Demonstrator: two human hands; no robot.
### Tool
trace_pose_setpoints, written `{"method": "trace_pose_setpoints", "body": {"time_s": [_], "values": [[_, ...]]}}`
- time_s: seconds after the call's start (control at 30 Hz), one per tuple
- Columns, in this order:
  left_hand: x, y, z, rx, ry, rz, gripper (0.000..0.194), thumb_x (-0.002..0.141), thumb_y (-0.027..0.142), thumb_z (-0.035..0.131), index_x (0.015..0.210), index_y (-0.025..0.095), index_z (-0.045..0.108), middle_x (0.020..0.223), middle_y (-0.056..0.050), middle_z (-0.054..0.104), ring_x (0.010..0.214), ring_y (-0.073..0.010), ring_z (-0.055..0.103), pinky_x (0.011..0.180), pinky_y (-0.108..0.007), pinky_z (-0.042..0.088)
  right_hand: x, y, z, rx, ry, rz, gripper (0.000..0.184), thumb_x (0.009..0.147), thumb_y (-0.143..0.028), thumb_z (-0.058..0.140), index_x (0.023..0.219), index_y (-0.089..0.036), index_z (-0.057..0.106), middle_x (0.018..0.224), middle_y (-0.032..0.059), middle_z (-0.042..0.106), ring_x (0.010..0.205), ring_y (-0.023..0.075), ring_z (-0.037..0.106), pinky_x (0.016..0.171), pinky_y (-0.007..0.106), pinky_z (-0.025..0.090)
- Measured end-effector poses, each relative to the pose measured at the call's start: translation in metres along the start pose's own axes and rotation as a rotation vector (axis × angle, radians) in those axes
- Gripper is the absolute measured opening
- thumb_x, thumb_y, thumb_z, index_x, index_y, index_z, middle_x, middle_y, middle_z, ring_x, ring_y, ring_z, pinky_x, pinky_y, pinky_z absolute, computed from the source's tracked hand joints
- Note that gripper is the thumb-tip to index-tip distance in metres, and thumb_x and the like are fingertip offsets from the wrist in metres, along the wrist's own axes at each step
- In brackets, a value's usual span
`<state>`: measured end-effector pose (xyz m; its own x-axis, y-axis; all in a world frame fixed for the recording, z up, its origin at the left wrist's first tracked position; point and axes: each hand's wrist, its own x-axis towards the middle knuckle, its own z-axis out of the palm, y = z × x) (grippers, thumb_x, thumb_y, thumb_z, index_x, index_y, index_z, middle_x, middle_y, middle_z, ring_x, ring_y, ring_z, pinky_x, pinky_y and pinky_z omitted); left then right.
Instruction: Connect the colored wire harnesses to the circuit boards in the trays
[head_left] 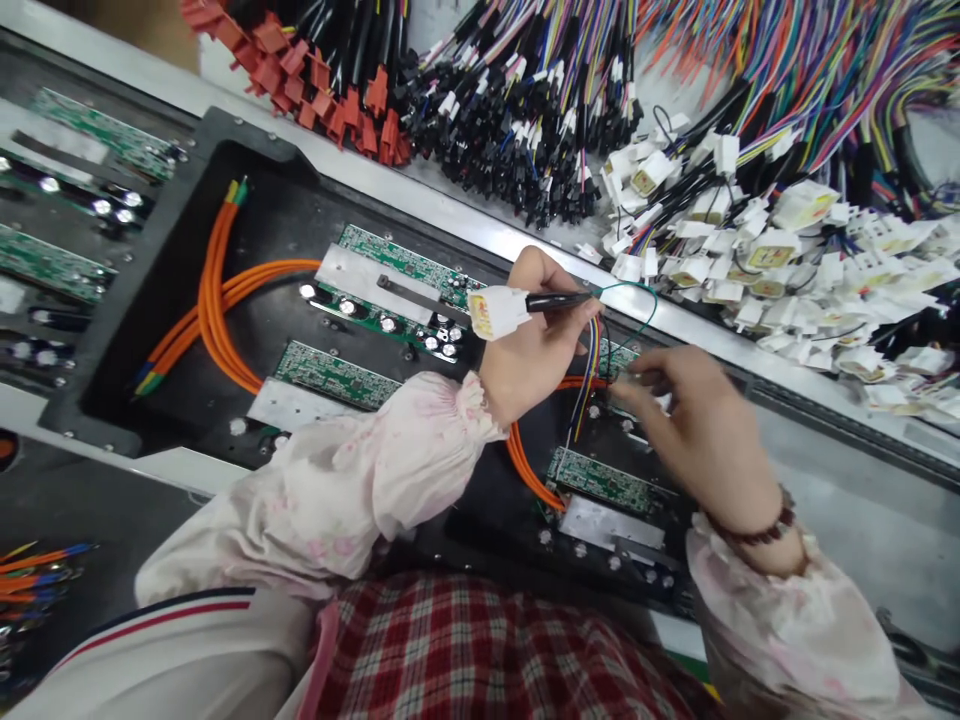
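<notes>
My left hand (536,345) is closed on a wire harness, whose black sleeve (559,300) crosses the fingers. Its white connector (495,313) sticks out on the left side of the hand. Beyond my fingertips the thin coloured wires (589,375) fan out and hang down, and a green wire (651,300) loops to the right. My right hand (697,430), blurred by motion, is close to the wire ends with thumb and fingers drawn together. Whatever lies between those fingers is too smeared to make out. Both hands are above a green circuit board (619,352) in a black tray.
The black tray (169,300) holds several circuit boards (337,372) and thick orange cables (217,290). Behind its metal rail (450,215) lie bundles of red connectors (300,75), black connectors (510,140) and white connectors (772,255). More orange cables (37,565) lie at lower left.
</notes>
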<state>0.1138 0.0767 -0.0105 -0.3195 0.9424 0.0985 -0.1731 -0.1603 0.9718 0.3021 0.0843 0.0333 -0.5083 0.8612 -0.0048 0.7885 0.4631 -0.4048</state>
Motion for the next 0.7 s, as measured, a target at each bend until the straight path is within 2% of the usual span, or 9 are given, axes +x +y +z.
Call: {"method": "trace_pose_setpoints", "body": {"time_s": [0.1, 0.23, 0.27, 0.4, 0.7], "values": [[0.001, -0.001, -0.001, 0.000, -0.017, -0.002, 0.029, 0.090, 0.018, 0.071, 0.088, 0.023, 0.043, 0.076, 0.003, 0.063, 0.060, -0.0119, 0.068, 0.043, -0.018, 0.054, -0.008, -0.010, -0.002, 0.104, -0.021, -0.039, 0.014, 0.096, -0.034, 0.057, 0.090, -0.021, 0.062, 0.087, 0.0052, 0.066, 0.079, 0.0192, 0.062, 0.072, 0.031, 0.049], [0.003, 0.001, -0.001, -0.004, -0.055, -0.007, 0.028, 0.089, 0.018, 0.072, 0.088, 0.023, 0.044, 0.079, 0.003, 0.061, 0.062, -0.0114, 0.067, 0.044, -0.019, 0.056, 0.004, -0.011, 0.004, 0.110, 0.242, 0.038, 0.012, 0.096, -0.032, 0.060, 0.094, -0.021, 0.063, 0.086, 0.0020, 0.072, 0.074, 0.0164, 0.067, 0.070, 0.028, 0.049], [0.003, 0.001, -0.002, -0.012, -0.059, -0.014, 0.028, 0.089, 0.018, 0.072, 0.089, 0.023, 0.044, 0.079, 0.003, 0.060, 0.064, -0.0118, 0.068, 0.045, -0.019, 0.058, 0.008, -0.009, 0.007, 0.075, 0.269, 0.032, 0.012, 0.096, -0.033, 0.060, 0.095, -0.021, 0.063, 0.086, 0.0022, 0.072, 0.075, 0.0167, 0.068, 0.070, 0.028, 0.049], [0.004, 0.002, -0.002, -0.023, -0.056, -0.033, 0.029, 0.089, 0.017, 0.072, 0.088, 0.023, 0.043, 0.075, 0.004, 0.059, 0.064, -0.0123, 0.068, 0.046, -0.018, 0.058, 0.018, 0.001, 0.019, -0.027, 0.212, 0.013, 0.014, 0.096, -0.033, 0.058, 0.093, -0.020, 0.063, 0.085, 0.0031, 0.073, 0.076, 0.0174, 0.069, 0.067, 0.028, 0.047], [0.003, 0.006, -0.002, -0.086, -0.010, -0.034, 0.031, 0.085, 0.019, 0.077, 0.080, 0.021, 0.046, 0.071, 0.003, 0.070, 0.052, -0.0097, 0.065, 0.043, -0.018, 0.053, 0.014, 0.002, 0.021, -0.113, 0.249, -0.010, 0.017, 0.098, -0.034, 0.054, 0.092, -0.021, 0.063, 0.082, 0.0042, 0.071, 0.076, 0.0183, 0.068, 0.064, 0.028, 0.046]]}}
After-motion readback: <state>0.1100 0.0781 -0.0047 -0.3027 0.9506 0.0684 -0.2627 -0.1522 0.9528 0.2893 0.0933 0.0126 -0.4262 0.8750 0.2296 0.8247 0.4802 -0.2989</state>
